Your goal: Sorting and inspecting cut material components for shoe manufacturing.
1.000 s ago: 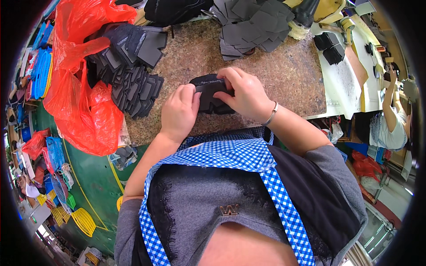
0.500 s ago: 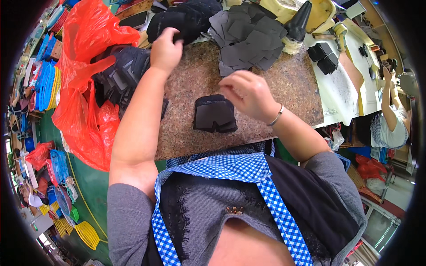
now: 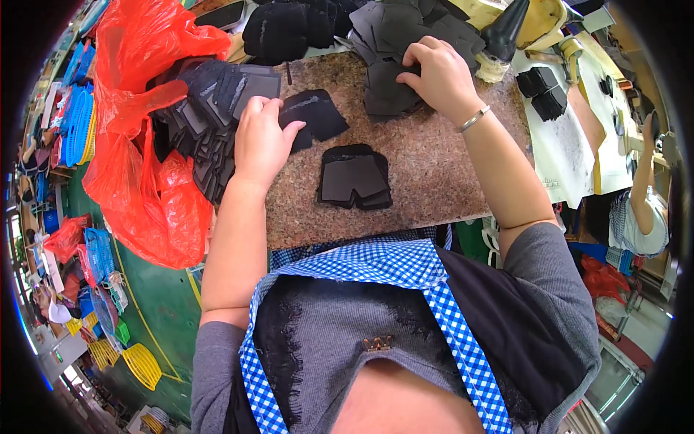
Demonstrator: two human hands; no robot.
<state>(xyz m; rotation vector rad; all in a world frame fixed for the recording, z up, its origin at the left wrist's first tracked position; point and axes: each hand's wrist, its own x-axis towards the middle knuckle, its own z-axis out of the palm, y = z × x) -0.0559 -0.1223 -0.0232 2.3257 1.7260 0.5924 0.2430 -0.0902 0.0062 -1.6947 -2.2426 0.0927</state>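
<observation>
My left hand (image 3: 262,141) pinches the left edge of a flat black notched piece (image 3: 318,119), which has a greyish streak along its top. Beside that hand lies a heap of overlapping black and dark grey pieces (image 3: 210,108), partly inside a red plastic bag (image 3: 134,173). My right hand (image 3: 447,81) reaches over a spread of dark grey flat pieces (image 3: 390,32); its thumb and forefinger are apart at the pieces, and the other fingers curl. Between my forearms sits a small stack of notched pieces (image 3: 354,179), dark grey on top.
The speckled brown board (image 3: 434,170) lies under the work. Behind it are a stack of black pieces (image 3: 282,32), a phone (image 3: 220,16) and a black cone (image 3: 504,30). At right, more black pieces (image 3: 543,94) rest on white paper (image 3: 553,155); another person's arm (image 3: 642,166) shows beyond.
My left hand has come back toward me from the black stack, and a black piece now lies at its fingers. My right hand has moved away from me, up to the grey pieces.
</observation>
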